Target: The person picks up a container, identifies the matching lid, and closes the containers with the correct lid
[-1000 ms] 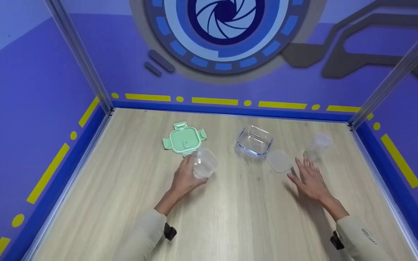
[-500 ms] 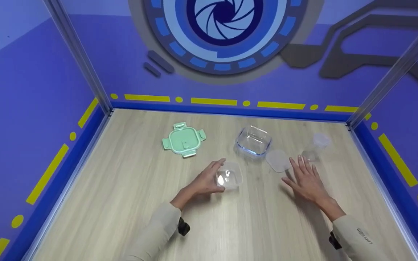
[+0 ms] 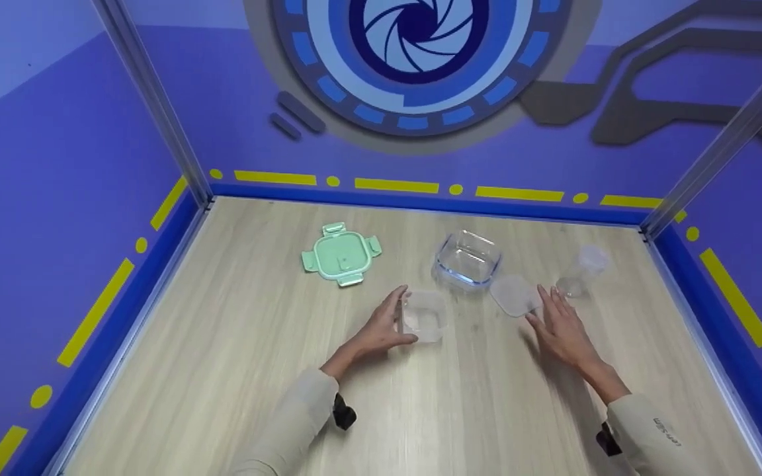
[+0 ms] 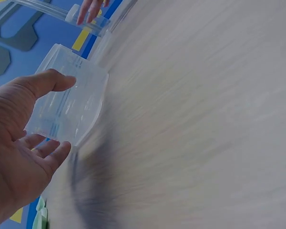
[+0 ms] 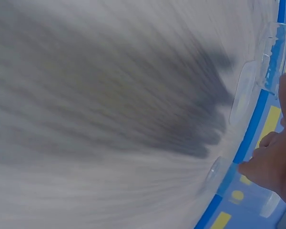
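Observation:
In the head view, my left hand point(image 3: 381, 327) grips a translucent plastic container point(image 3: 424, 317) by its left side. The left wrist view shows the thumb over one wall of this container point(image 4: 71, 95) and the fingers at its lower edge. My right hand point(image 3: 563, 330) has its fingers extended and holds nothing. Its fingertips are right by a flat translucent lid point(image 3: 513, 295) and a clear cup point(image 3: 591, 261) with a whitish top. Beyond the lid stands a square glass container point(image 3: 468, 259), its inside visible from above.
A green snap lid point(image 3: 341, 254) with its side flaps spread lies at the back left of the wooden table point(image 3: 255, 317). Blue printed panels point(image 3: 381, 152) wall the table at the back and sides, with metal posts point(image 3: 176, 132) at the corners.
My left hand has carried the plastic container rightward, away from the green lid, and the container's tilt has changed. The right hand stays beside the translucent lid, its fingers drawn slightly closer together.

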Demonstrator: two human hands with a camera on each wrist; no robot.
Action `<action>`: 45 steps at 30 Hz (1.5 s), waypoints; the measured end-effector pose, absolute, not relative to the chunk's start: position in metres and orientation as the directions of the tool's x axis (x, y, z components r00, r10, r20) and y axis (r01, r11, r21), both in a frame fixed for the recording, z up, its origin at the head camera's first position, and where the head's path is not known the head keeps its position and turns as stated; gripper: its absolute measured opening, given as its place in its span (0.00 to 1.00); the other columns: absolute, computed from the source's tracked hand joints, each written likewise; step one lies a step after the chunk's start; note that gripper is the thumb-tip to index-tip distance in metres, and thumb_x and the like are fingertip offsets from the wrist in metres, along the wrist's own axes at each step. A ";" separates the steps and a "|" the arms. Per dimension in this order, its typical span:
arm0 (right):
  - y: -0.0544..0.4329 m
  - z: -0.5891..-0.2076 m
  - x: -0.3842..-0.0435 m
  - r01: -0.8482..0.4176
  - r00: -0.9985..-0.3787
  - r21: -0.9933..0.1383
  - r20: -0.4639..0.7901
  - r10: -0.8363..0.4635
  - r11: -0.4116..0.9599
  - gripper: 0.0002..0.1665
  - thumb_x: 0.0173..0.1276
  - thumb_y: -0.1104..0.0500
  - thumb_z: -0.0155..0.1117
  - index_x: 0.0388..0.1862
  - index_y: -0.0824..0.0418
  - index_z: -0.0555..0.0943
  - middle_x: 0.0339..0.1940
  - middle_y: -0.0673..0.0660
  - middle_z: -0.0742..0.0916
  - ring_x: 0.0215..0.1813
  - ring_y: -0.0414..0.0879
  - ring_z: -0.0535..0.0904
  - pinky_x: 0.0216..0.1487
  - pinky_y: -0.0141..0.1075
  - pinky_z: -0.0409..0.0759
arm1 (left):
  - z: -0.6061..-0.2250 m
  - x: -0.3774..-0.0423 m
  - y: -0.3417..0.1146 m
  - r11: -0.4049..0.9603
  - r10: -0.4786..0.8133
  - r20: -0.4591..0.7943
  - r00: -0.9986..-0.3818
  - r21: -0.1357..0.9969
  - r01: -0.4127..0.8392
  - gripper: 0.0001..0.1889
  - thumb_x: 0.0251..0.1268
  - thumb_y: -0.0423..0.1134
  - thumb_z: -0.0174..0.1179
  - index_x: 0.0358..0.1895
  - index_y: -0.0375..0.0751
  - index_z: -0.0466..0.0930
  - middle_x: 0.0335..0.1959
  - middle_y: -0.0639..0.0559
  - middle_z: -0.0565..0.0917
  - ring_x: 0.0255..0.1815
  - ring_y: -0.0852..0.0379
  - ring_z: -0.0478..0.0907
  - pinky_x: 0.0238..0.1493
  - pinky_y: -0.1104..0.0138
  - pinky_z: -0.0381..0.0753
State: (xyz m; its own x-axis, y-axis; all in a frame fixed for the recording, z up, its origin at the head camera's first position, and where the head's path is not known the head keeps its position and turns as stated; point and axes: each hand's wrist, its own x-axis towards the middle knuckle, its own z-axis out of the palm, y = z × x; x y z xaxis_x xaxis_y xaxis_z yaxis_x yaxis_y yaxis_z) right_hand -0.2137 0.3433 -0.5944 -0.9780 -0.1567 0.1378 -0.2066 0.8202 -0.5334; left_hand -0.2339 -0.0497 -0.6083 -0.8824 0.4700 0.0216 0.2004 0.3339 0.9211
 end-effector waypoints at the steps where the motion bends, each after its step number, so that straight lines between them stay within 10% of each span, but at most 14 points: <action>1: 0.343 -0.596 -0.214 -0.205 -0.978 -0.548 0.146 -0.148 0.811 0.41 0.79 0.53 0.57 0.80 0.70 0.56 0.78 0.81 0.60 0.79 0.78 0.53 0.75 0.72 0.51 | -0.609 -0.234 -0.050 0.312 0.468 0.012 -0.884 0.933 0.178 0.51 0.58 0.32 0.72 0.80 0.36 0.47 0.79 0.35 0.60 0.81 0.39 0.59 0.79 0.50 0.63; 19: 0.334 -0.605 -0.240 -0.030 -0.984 -0.693 0.146 0.099 0.720 0.22 0.75 0.65 0.57 0.59 0.83 0.76 0.46 0.78 0.86 0.48 0.67 0.85 0.51 0.52 0.84 | -0.621 -0.239 -0.045 0.172 0.441 0.048 -0.896 0.976 0.137 0.47 0.49 0.23 0.74 0.74 0.27 0.58 0.70 0.28 0.71 0.74 0.33 0.70 0.76 0.52 0.68; 24: 0.330 -0.607 -0.248 0.051 -0.976 -0.672 0.123 0.179 0.738 0.14 0.71 0.63 0.64 0.27 0.70 0.74 0.21 0.58 0.76 0.26 0.49 0.71 0.29 0.35 0.67 | -0.624 -0.237 -0.042 0.170 0.443 0.016 -0.897 0.980 0.101 0.47 0.49 0.23 0.74 0.75 0.29 0.58 0.71 0.30 0.71 0.74 0.36 0.69 0.77 0.54 0.67; 30: 0.335 -0.614 -0.248 0.118 -0.970 -0.591 0.102 0.219 0.798 0.23 0.67 0.62 0.69 0.18 0.60 0.67 0.16 0.48 0.68 0.21 0.43 0.63 0.22 0.35 0.59 | -0.627 -0.235 -0.039 0.195 0.466 0.000 -0.885 0.975 0.103 0.48 0.51 0.25 0.75 0.76 0.30 0.57 0.72 0.32 0.70 0.76 0.38 0.69 0.77 0.57 0.67; 35: 0.337 -0.610 -0.248 0.142 -0.969 -0.565 0.087 0.229 0.813 0.21 0.66 0.59 0.69 0.17 0.64 0.73 0.16 0.53 0.73 0.20 0.44 0.66 0.21 0.36 0.62 | -0.626 -0.237 -0.040 0.190 0.469 0.009 -0.883 0.976 0.110 0.48 0.51 0.25 0.76 0.75 0.31 0.58 0.72 0.32 0.69 0.76 0.37 0.68 0.77 0.57 0.67; 41: 0.336 -0.602 -0.250 0.179 -0.970 -0.570 0.037 0.242 0.802 0.20 0.66 0.59 0.71 0.46 0.76 0.86 0.36 0.69 0.89 0.30 0.50 0.80 0.29 0.36 0.74 | -0.624 -0.241 -0.043 0.157 0.447 0.016 -0.894 0.983 0.096 0.48 0.49 0.24 0.76 0.75 0.31 0.59 0.71 0.31 0.70 0.74 0.35 0.69 0.77 0.55 0.68; 45: 0.335 -0.599 -0.253 0.202 -0.967 -0.579 0.011 0.256 0.790 0.21 0.67 0.58 0.71 0.47 0.76 0.85 0.38 0.69 0.89 0.33 0.52 0.81 0.30 0.34 0.72 | -0.621 -0.245 -0.043 0.177 0.428 0.006 -0.904 0.980 0.091 0.49 0.48 0.25 0.77 0.75 0.31 0.59 0.72 0.31 0.70 0.75 0.37 0.69 0.76 0.57 0.68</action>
State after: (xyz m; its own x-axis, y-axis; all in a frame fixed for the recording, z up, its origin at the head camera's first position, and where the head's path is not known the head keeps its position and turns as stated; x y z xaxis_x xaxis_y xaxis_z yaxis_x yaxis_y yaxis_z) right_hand -0.2526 0.3352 -0.5991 -0.9667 0.2556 0.0112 0.2021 0.7897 -0.5792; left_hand -0.2449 -0.0431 -0.6211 -0.9039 0.4278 0.0065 0.0910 0.1775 0.9799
